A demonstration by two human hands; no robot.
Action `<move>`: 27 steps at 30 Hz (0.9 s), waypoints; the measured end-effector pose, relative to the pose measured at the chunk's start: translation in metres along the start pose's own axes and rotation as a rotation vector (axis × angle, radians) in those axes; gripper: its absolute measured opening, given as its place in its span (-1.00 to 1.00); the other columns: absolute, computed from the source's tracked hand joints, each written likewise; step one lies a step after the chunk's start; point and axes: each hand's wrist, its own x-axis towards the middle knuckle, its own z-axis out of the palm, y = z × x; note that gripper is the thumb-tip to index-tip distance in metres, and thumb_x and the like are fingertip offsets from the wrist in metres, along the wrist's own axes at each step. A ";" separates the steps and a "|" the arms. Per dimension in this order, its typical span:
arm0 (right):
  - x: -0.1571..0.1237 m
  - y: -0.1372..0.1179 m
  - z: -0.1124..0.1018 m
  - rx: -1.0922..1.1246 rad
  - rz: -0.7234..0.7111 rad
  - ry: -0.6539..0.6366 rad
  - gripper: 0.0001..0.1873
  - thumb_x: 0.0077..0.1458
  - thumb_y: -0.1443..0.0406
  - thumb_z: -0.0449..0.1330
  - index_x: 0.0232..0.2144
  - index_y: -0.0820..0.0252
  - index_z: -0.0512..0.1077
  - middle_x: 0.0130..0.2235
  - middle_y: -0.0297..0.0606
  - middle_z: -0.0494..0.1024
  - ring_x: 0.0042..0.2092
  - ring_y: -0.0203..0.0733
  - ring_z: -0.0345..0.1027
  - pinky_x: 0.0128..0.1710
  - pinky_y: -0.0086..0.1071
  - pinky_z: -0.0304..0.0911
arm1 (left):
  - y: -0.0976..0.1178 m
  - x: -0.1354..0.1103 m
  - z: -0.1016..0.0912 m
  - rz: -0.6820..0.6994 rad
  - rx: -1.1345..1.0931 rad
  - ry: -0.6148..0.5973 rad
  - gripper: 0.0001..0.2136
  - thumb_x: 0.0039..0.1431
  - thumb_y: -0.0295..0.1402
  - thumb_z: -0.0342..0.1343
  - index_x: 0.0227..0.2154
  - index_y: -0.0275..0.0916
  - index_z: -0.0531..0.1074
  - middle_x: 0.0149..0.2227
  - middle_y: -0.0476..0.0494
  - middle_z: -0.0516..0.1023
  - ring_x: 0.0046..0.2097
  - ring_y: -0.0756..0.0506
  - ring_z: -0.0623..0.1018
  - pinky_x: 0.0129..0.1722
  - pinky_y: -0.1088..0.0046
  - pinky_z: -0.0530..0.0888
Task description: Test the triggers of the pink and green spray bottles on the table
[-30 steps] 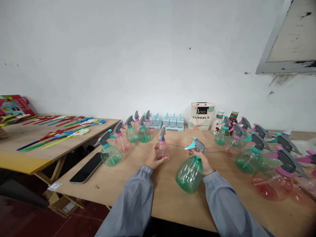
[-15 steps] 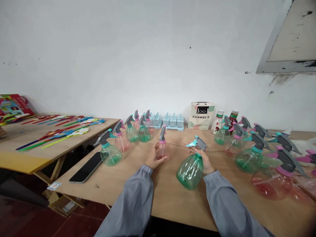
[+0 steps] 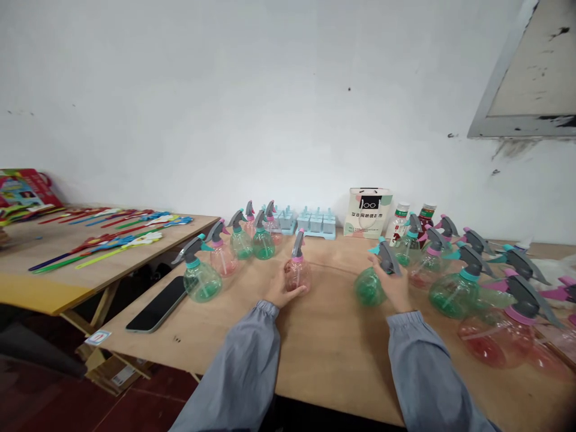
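My left hand (image 3: 284,289) is closed round the body of a small pink spray bottle (image 3: 298,276), which stands upright on the wooden table (image 3: 330,360). On the right, my right hand (image 3: 392,282) grips a green spray bottle (image 3: 369,287) near its neck, below the grey and turquoise trigger head; part of the bottle is hidden by the fingers and slightly blurred. It is close to the group of green and pink spray bottles on the right, among them a green one (image 3: 454,293) and a pink one (image 3: 492,336).
More spray bottles stand at the left, including a green one (image 3: 202,282) beside a black phone (image 3: 157,305). Pale blue moulds (image 3: 316,224), a paper bag (image 3: 366,216) and two labelled bottles (image 3: 398,225) line the wall. A second table (image 3: 90,264) bears colourful flat strips.
My right hand has moved right and away from me with the green spray bottle, which is now more upright. The left hand and the pink bottle have stayed in place.
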 end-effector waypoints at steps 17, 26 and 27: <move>0.013 0.031 -0.019 -0.237 -0.102 0.087 -0.33 0.01 -0.06 0.20 0.08 0.18 0.34 0.03 -0.03 0.50 0.03 0.02 0.40 0.07 -0.07 0.24 | 0.001 0.001 0.001 0.010 0.010 -0.029 -0.09 -0.09 -0.13 0.36 0.26 -0.21 0.00 0.20 -0.36 0.32 0.24 -0.33 0.37 0.26 -0.05 0.28; -0.028 0.082 -0.036 -0.463 -0.149 0.009 0.06 -0.20 -0.20 0.24 0.15 0.40 0.08 0.10 0.29 0.31 0.12 0.24 0.27 0.07 0.07 0.21 | 0.003 0.002 0.001 0.034 0.005 -0.015 -0.11 -0.10 -0.17 0.37 0.24 -0.22 0.02 0.19 -0.37 0.34 0.24 -0.34 0.37 0.25 -0.06 0.29; -0.023 0.087 -0.034 -0.471 -0.142 0.007 0.06 -0.21 -0.21 0.23 0.14 0.39 0.08 0.09 0.29 0.32 0.11 0.25 0.27 0.06 0.07 0.22 | 0.003 0.002 0.002 0.039 0.000 -0.015 -0.12 -0.10 -0.18 0.36 0.24 -0.22 0.03 0.19 -0.37 0.34 0.24 -0.34 0.37 0.25 -0.07 0.29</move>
